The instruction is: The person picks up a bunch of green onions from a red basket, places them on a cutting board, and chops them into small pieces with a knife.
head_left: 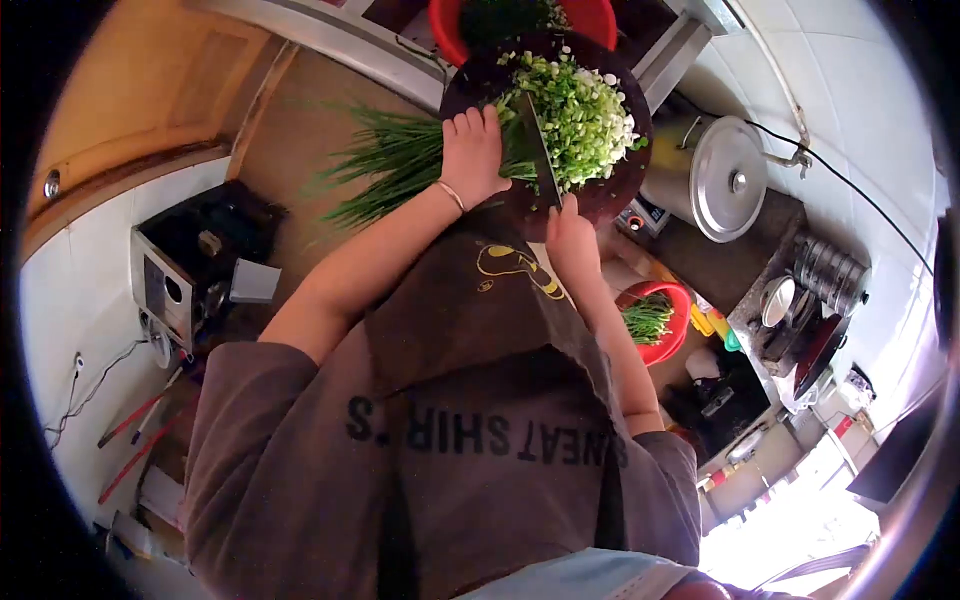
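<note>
A dark round chopping board (620,190) carries a heap of chopped green onions (585,115). My left hand (473,155) presses down on a bunch of long green onions (390,165), whose green tops stick out past the board's left side. The knife (542,150) stands between the uncut bunch and the chopped heap, its blade pointing away from me. Its handle is in my right hand (573,245), with the fingers wrapped round it. Part of the bunch is hidden under my left hand.
Behind the board is a red basin (597,22) with dark greens inside. A large lidded steel pot (728,180) stands close on the right. Lower right, another red basin (668,340) holds green onions. A wooden door (150,90) is at upper left.
</note>
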### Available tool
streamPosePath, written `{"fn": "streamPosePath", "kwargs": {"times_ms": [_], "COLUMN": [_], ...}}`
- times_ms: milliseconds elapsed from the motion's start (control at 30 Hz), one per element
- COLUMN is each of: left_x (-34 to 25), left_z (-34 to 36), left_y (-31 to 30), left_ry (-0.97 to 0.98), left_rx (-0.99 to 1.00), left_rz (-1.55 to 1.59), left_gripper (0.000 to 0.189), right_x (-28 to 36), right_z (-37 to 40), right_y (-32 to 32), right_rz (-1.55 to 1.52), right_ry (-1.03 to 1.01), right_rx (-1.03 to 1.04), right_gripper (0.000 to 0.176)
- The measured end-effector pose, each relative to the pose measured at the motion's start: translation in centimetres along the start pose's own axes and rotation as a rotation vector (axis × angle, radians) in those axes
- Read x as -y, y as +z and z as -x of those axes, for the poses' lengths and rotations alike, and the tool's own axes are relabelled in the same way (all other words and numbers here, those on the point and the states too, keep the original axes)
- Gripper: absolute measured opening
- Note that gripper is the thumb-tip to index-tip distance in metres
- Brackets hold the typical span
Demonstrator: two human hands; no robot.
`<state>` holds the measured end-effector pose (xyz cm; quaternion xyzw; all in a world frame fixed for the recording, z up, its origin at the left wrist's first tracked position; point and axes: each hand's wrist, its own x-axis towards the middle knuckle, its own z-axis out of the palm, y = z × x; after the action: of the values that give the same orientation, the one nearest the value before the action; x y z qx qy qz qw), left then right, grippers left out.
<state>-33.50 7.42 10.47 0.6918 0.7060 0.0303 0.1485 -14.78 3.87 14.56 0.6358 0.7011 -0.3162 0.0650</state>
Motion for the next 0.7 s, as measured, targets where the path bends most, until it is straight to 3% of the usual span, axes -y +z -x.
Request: {"fn": "streamPosePath", "kwargs": {"times_ms": [167,433,567,700], "left_x": [-0.2,1.7,2.4,2.4], "left_z": [0.0,0.6,1.4,1.4], "left_y": [-0.1,-0.3,-0.5,0.0], "left_ry": [-0.015,0.122,0.192,0.162], "left_rx": [0.025,0.025,0.025,0.026], "left_rz": [0.015,0.065,0.060,0.076], "left_gripper": [0.108,0.104,0.102,0.102], "right_x": [1.2,1.3,1.9,2.0], "right_z": [-6.3,-11.2,-10.4,-4.6], "right_y": [3.8,2.2,0.6,-2.6], "right_rz": [-0.037,-0.071,-0.098,-0.134], "right_ry": [-0.088,-0.191,-0.230,-0.229], "right_rx": [-0.132,-0.193,-0.208,-0.143], "right_gripper": [0.019,0.026,0.025,0.023]}}
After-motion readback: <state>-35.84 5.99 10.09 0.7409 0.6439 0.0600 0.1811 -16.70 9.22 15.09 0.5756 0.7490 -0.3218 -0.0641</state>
